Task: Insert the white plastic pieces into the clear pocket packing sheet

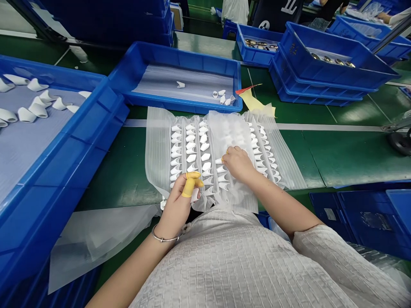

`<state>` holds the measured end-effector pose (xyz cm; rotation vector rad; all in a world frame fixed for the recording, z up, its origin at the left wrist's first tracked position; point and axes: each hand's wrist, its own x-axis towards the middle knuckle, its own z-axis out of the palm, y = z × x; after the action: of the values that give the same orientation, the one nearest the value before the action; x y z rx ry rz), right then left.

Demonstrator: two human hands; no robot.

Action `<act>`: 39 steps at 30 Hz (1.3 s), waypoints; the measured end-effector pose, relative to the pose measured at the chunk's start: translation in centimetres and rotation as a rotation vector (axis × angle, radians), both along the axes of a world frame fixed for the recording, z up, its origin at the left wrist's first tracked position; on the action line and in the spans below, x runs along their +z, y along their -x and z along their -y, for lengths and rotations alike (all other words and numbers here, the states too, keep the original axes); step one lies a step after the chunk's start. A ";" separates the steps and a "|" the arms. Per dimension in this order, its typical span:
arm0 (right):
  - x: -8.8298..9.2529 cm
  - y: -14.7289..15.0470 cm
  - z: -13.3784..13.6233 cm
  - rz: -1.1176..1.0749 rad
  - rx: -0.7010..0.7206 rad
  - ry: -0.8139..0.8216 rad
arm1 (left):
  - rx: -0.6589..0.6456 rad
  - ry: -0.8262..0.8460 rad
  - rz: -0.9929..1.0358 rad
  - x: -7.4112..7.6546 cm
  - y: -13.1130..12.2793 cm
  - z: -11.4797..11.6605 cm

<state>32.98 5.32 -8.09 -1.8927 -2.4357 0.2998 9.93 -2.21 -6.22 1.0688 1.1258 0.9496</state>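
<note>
My left hand (178, 201), with yellow finger cots on its fingers, is closed around a small white curved piece (194, 195) near the front of a translucent sheet (157, 141). Rows of similar white, notched pieces (190, 145) lie on that sheet, divided by folds. My right hand (238, 163) is over the row right of the middle, its fingertips pinched at one white piece (218, 161). A flap of translucent film (229, 128) covers the far part of this row. The fingertips of the right hand are partly hidden.
At the left stands a large blue tray (105, 98) with larger white pieces. Behind the sheet, another blue tray (183, 105) holds several small white pieces. Yellow paper (253, 100) lies beside it. Stacked blue bins (324, 81) with shiny metal parts stand at the back right.
</note>
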 end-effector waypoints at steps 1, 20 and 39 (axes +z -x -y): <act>0.2 0.0 0.0 0.008 0.010 0.002 | 0.002 0.013 0.015 0.1 -0.1 0.0; 3.1 6.0 7.5 -0.997 -0.033 0.315 | -0.210 -0.363 -0.341 -0.2 -0.2 0.2; 3.7 4.5 7.4 -1.069 -0.179 0.307 | -0.245 -0.436 -0.555 0.4 -0.1 0.0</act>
<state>28.52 -2.05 -4.40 -1.4008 -1.5333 1.3144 10.02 -2.19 -5.83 1.8627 1.2146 0.7331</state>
